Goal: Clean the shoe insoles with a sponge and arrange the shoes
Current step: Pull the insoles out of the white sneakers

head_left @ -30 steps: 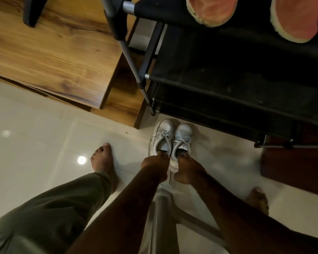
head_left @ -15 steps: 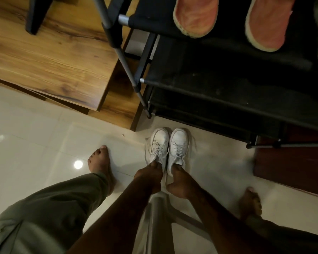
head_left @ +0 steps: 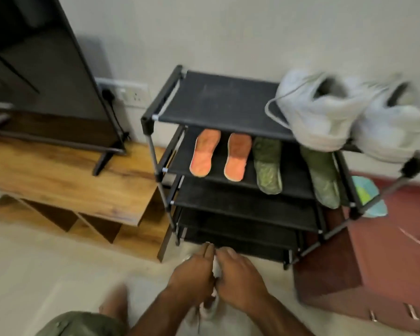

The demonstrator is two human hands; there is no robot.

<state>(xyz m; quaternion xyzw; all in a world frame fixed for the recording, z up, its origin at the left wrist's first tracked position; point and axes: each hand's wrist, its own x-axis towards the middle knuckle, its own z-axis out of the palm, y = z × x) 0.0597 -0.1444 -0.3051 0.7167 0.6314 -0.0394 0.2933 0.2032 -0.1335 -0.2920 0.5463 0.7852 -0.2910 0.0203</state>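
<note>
Head view, blurred by motion. At 6 o'clock, left hand (head_left: pixel 192 272) and right hand (head_left: pixel 240 281) side by side, fingers curled down around white shoes (head_left: pixel 210 309), these largely hidden beneath the hands; contact with the pale floor (head_left: pixel 46 275) not discernible. At centre, black shoe rack (head_left: pixel 218 100) against the wall (head_left: pixel 228 32). On its top shelf, toward 2 o'clock, a pair of pale sneakers (head_left: pixel 325 117), touching each other. On the second shelf, two orange insoles (head_left: pixel 205 154) toward 9 o'clock, two green insoles (head_left: pixel 268 166) toward 3 o'clock, all lying flat. At 9 o'clock, wooden cabinet (head_left: pixel 70 180) bearing a television (head_left: pixel 39 69). At 4 o'clock, reddish-brown box (head_left: pixel 344 263) just beside the rack.
</note>
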